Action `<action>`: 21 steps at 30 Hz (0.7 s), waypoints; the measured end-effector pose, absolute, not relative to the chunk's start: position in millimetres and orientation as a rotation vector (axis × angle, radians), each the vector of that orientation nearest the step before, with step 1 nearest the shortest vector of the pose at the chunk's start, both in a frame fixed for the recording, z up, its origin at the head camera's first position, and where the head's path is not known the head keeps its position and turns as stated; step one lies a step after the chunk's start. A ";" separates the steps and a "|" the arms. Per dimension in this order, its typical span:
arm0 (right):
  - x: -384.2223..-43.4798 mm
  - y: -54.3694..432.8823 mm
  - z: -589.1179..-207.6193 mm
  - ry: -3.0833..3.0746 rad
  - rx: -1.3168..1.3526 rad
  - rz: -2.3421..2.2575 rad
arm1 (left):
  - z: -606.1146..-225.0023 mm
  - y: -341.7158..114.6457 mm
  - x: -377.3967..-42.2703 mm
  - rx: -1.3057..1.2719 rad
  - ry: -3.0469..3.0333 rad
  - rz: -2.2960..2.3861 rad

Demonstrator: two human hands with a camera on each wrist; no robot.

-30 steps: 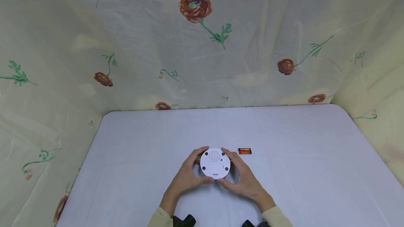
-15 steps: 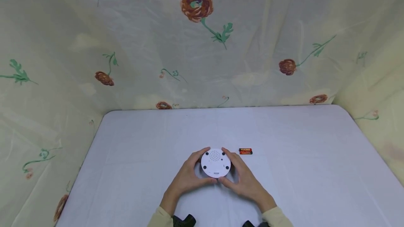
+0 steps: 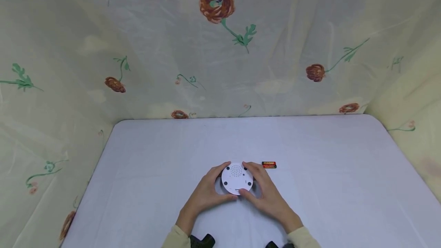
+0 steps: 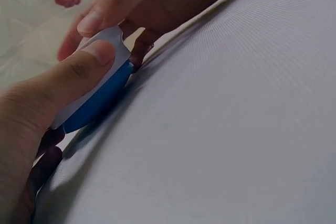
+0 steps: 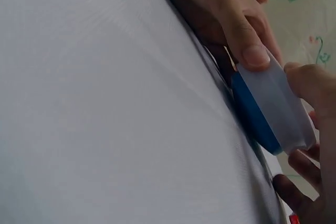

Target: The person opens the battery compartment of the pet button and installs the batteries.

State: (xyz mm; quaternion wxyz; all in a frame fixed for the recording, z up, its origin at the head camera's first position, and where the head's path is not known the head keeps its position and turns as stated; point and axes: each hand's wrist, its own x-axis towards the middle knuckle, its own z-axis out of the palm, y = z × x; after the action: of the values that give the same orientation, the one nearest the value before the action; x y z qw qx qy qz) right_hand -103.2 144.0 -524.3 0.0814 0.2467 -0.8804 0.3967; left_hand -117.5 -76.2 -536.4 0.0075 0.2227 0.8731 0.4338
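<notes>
A round white device (image 3: 237, 179) with several black feet and a patch of small holes lies between the two hands, foot side up. Its lower half shows blue (image 5: 256, 114) in the right wrist view. My left hand (image 3: 208, 191) grips the left side, thumb along the near rim. On the other side my right hand (image 3: 264, 190) holds the device, its thumb (image 3: 247, 194) on the face beside a small slot near the front edge. Fingers beneath the device are partly hidden. Two red-and-black batteries (image 3: 269, 165) lie side by side just beyond the right hand.
A white cloth covers the table (image 3: 155, 156). Flower-patterned curtains (image 3: 165, 41) stand behind it and along both sides. Dark objects (image 3: 203, 241) show by the sleeves at the bottom edge.
The right thumb has moved from the device's near rim up onto its face, beside the slot. The left hand keeps its grip. The batteries lie where they were.
</notes>
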 end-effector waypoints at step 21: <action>-108.2 130.0 -463.8 -2.689 0.999 0.391 | -531.6 -75.9 -114.9 0.609 2.699 1.349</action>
State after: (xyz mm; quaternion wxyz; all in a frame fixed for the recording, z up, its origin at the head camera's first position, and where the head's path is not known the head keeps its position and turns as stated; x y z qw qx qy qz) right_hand -108.2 130.0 -463.8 0.1228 0.3426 -0.9218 0.1339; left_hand -114.9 -75.9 -531.6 0.0318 0.1976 0.8764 0.4380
